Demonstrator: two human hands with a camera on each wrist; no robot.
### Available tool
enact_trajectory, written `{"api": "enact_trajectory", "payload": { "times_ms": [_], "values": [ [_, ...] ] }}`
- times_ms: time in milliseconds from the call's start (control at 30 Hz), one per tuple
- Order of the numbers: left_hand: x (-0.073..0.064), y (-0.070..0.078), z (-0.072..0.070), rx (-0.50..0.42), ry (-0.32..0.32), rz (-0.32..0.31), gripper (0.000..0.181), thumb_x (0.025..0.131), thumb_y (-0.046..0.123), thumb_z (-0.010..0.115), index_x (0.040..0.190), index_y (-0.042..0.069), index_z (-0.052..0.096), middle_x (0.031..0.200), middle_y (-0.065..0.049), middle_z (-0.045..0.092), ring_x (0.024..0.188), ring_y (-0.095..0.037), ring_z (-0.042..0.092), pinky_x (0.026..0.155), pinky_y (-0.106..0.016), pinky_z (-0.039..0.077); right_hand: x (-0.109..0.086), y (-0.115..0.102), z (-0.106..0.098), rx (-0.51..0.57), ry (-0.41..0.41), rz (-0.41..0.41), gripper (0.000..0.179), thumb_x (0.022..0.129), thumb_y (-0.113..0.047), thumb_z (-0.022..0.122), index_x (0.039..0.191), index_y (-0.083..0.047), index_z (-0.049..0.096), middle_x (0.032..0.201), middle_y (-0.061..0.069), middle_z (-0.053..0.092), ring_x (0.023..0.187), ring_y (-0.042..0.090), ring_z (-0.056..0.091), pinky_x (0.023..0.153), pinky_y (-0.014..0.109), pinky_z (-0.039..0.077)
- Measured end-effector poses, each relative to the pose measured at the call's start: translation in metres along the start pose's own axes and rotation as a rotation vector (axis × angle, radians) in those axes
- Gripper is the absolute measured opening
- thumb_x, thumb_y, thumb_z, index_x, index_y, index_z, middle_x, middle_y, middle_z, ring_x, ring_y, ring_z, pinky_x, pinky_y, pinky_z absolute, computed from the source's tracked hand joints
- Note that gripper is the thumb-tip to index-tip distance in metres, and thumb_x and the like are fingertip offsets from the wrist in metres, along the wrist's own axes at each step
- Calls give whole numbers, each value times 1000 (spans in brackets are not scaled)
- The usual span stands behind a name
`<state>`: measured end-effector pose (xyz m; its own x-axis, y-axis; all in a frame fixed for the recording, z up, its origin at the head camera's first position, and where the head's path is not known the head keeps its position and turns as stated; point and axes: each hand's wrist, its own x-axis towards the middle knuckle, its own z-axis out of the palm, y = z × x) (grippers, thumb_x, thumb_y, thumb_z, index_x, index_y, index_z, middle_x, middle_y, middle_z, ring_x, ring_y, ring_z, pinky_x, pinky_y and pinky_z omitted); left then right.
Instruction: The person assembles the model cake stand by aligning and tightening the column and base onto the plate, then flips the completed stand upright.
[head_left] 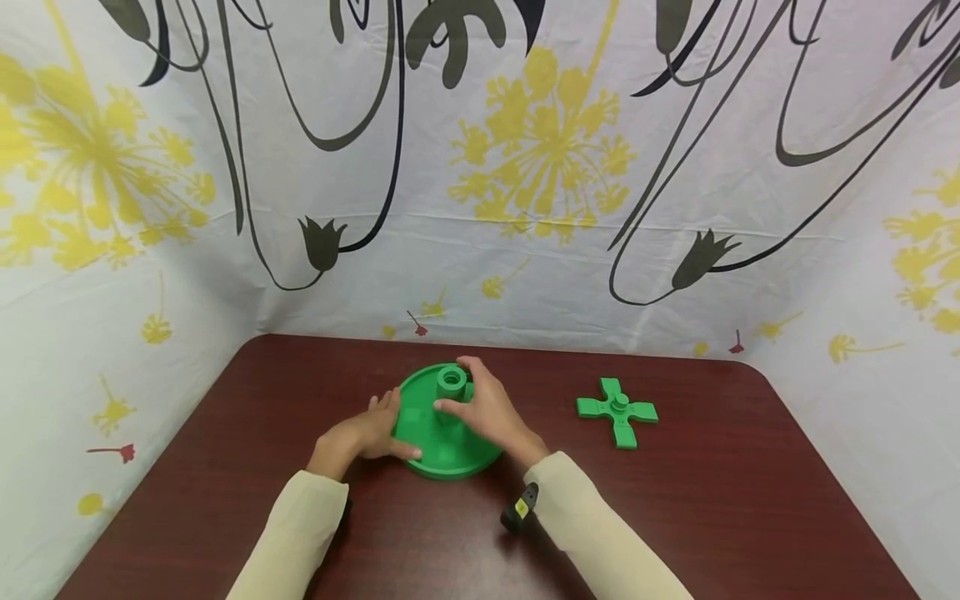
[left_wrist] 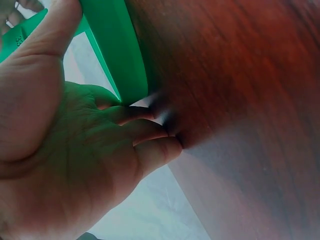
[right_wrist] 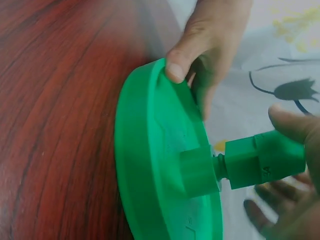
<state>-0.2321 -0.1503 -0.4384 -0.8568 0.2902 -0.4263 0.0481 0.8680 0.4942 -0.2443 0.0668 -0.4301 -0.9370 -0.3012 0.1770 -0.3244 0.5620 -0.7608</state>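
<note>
A round green plastic base (head_left: pixel 431 461) with a raised rim lies on the table. My left hand (head_left: pixel 367 429) grips its left edge, thumb over the rim and fingers along the outer side. From the base rises a round post (right_wrist: pixel 197 172), joined by a short thread to a green fitting (right_wrist: pixel 250 160). In the head view the fitting's hollow round top faces up. My right hand (head_left: pixel 487 408) curves around this fitting. Its thumb lies against the fitting and the other fingers reach round the far side, partly hidden in the right wrist view.
A green four-armed cross piece (head_left: pixel 618 406) with a round hub lies on the table to the right of the base. Dark reddish wood makes up the tabletop (head_left: pixel 712 500). A patterned white cloth (head_left: pixel 450 275) hangs behind the table and along its sides.
</note>
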Motion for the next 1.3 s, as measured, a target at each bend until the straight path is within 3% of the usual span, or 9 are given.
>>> {"api": "enact_trajectory", "payload": {
  "times_ms": [100,267,633,967,1133,1300],
  "values": [
    [1,0,0,-1,-2,-3,120,84,49,76,157,-2,-3,164,-24,3,151,-45,0,114,-62,23,1,1,-1,125,-37,-58,69,89,-14,75,148,-7,40,144,14,52,128,30,54,101,50,46],
    [0,0,0,-9,1,-1,120,84,48,77,157,-2,-4,164,-25,2,151,-46,0,115,-62,23,2,0,-4,243,-39,-106,62,87,7,69,144,-2,44,144,15,53,131,31,51,105,50,43],
    [1,1,0,1,-5,-2,119,85,48,76,157,-2,-4,164,-25,2,151,-45,0,115,-62,22,2,1,-2,99,6,-34,62,87,-9,77,141,-10,47,138,16,57,126,32,56,100,49,47],
    [2,1,1,9,-4,3,119,85,47,76,157,-3,-4,164,-25,1,150,-46,0,116,-61,20,1,1,2,85,56,-51,63,86,-16,79,139,-6,48,134,16,58,123,31,57,98,48,49],
    [1,1,1,4,-13,-9,119,85,49,75,157,-2,-5,165,-23,1,151,-44,-1,116,-61,21,2,6,-1,178,8,-103,71,85,-2,77,146,-8,41,142,14,54,130,30,52,103,51,45],
    [1,1,0,-1,-11,-9,120,85,49,75,157,-1,-5,165,-24,1,151,-45,-1,115,-61,22,4,8,-5,279,-18,-175,71,84,15,65,147,-4,38,141,18,56,132,33,51,103,53,43]
  ]
}}
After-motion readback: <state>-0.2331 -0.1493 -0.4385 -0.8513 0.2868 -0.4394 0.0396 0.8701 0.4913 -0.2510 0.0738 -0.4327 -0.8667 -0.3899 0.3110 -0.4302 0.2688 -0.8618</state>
